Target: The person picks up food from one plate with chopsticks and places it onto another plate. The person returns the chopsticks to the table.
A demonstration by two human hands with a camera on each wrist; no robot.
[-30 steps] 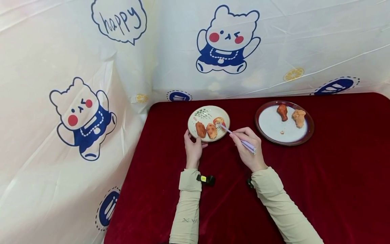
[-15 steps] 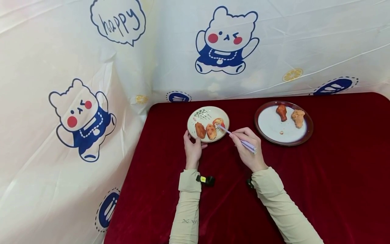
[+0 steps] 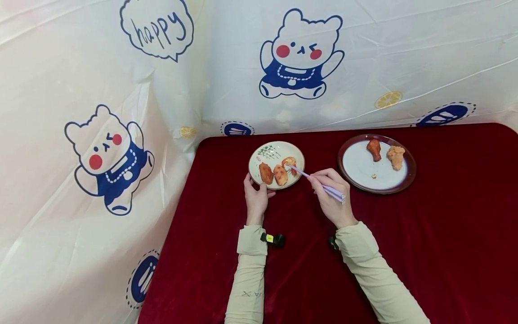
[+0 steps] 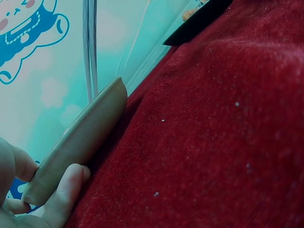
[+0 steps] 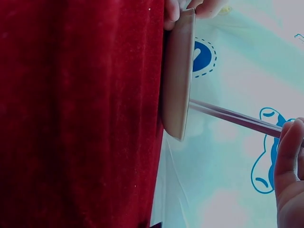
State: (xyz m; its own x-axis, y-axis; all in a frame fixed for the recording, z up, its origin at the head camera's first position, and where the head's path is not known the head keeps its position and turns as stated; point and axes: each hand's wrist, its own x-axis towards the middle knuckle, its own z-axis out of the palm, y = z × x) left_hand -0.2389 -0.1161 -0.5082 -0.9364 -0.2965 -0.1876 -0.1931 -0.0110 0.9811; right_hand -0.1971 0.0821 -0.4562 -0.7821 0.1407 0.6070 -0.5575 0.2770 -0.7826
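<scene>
My left hand (image 3: 256, 198) grips the near-left rim of a small cream plate (image 3: 252, 168), thumb at the top edge and fingers below, as the left wrist view shows. On the plate lie two browned pieces like chicken wings, one darker (image 3: 265, 173) and one lighter (image 3: 280, 174). Right of them is a red-orange curled piece of food (image 3: 289, 160). In my right hand (image 3: 332, 198) is a pair of pale purple chopsticks (image 3: 333, 193), their tips at the red-orange piece. From the right wrist view the chopsticks (image 5: 237, 118) slant over the plate's rim, which hides the food.
A larger brown-rimmed plate (image 3: 352, 180) stands to the right, holding a fried drumstick (image 3: 374, 149), a pale breaded chicken piece (image 3: 396, 157) and a small crumb (image 3: 374, 176). Dark red cloth (image 3: 303, 279) covers the table. A printed white curtain (image 3: 234, 54) hangs behind and at left.
The red-orange piece has turned at the chopstick tips and shows a different side. My right hand has shifted slightly to the right, while the left hand keeps its hold on the plate.
</scene>
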